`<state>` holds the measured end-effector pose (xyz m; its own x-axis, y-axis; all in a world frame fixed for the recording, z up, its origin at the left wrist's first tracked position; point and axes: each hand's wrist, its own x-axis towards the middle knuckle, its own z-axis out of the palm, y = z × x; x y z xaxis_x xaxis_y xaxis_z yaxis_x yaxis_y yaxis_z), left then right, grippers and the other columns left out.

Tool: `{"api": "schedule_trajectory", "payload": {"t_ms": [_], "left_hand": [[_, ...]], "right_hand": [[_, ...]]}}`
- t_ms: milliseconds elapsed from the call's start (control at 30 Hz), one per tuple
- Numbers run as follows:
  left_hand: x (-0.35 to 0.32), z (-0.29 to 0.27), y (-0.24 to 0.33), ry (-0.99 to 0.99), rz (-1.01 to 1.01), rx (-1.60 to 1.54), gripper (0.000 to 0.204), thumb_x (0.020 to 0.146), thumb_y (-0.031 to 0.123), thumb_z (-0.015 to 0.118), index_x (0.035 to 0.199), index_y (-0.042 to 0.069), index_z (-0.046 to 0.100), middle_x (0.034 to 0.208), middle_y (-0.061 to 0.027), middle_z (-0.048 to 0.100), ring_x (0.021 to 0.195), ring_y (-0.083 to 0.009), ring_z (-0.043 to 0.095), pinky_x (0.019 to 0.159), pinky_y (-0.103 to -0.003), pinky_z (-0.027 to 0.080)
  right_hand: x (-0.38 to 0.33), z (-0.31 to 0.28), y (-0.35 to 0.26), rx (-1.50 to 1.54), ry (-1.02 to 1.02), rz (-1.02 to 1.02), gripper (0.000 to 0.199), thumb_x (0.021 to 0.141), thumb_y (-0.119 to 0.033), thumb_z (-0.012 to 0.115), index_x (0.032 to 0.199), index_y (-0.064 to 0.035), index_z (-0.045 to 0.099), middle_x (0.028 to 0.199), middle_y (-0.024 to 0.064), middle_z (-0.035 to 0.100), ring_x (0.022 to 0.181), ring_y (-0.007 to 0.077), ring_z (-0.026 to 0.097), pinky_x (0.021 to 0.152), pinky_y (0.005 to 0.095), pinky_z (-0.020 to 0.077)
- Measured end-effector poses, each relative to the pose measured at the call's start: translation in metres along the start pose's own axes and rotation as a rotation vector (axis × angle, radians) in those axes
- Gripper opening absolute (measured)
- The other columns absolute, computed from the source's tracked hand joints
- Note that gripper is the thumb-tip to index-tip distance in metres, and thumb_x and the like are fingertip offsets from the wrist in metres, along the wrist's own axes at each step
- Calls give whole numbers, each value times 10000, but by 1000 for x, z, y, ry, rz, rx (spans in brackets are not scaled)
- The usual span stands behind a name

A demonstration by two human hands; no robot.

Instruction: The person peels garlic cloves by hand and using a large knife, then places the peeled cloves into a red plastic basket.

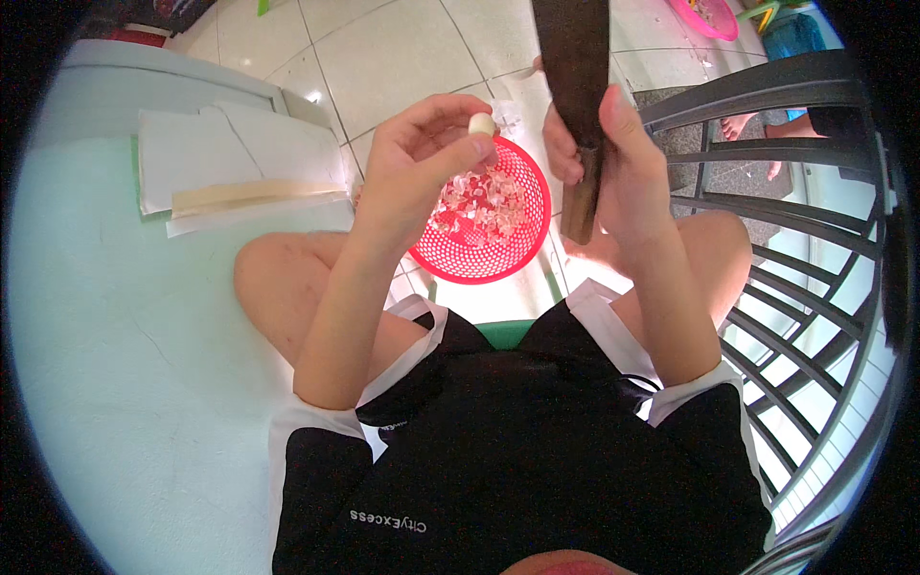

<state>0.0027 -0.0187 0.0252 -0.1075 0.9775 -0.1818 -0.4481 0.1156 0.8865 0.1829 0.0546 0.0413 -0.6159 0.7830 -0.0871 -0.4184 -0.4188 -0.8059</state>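
Over floor tiles (383,59), the left hand (414,161) pinches a probably firm, slick clove (481,124), best held sideways; the right hand (634,187) clasps a knife (579,101).

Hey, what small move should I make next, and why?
Perhaps turn the pale piece in your left hand to check its far side: only one side shows, flakes lie in the basket, and your right hand holds the knife clear of it.

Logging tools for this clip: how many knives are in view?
1 knife: in the right hand, pointing away from the person and running off the picture's top edge. Others may be hidden.
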Motion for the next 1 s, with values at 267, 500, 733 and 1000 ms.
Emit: {"api": "schedule_trajectory", "payload": {"t_ms": [267, 500, 733, 1000], "left_hand": [[11, -4, 6, 174, -7, 5, 334, 859, 94, 621, 1162, -24, 545, 1016, -132, 643, 863, -166, 620, 726, -258, 490], [43, -32, -15, 376, 63, 134, 245, 902, 143, 604, 1086, -16, 578, 935, -52, 616, 782, -104, 566, 721, -240, 452], [64, -123, -168, 354, -267, 43, 328, 843, 126, 647, 1127, -19, 569, 986, -92, 658, 839, -167, 631, 712, -253, 483], [43, -104, -154, 354, -250, 322, 308, 802, 63, 692, 1068, -61, 599, 914, -115, 662, 809, -178, 650, 736, -261, 523]], "right_hand": [[8, -11, 7, -61, 194, 306, 394, 958, -412, 420, 1086, -80, 588, 581, -23, 423, 483, 55, 387, 445, 215, 308], [16, -72, 119, -444, 221, 510, 310, 871, -325, 590, 779, -29, 589, 538, -28, 430, 446, 75, 391, 421, 250, 313], [-2, -126, 204, -808, 366, 621, 233, 675, -134, 793, 668, -26, 586, 628, 37, 583, 526, 142, 542, 482, 318, 425], [2, -120, 206, -1058, 340, 597, 259, 733, -247, 757, 737, -47, 592, 643, 41, 570, 516, 125, 522, 476, 294, 411]]}}
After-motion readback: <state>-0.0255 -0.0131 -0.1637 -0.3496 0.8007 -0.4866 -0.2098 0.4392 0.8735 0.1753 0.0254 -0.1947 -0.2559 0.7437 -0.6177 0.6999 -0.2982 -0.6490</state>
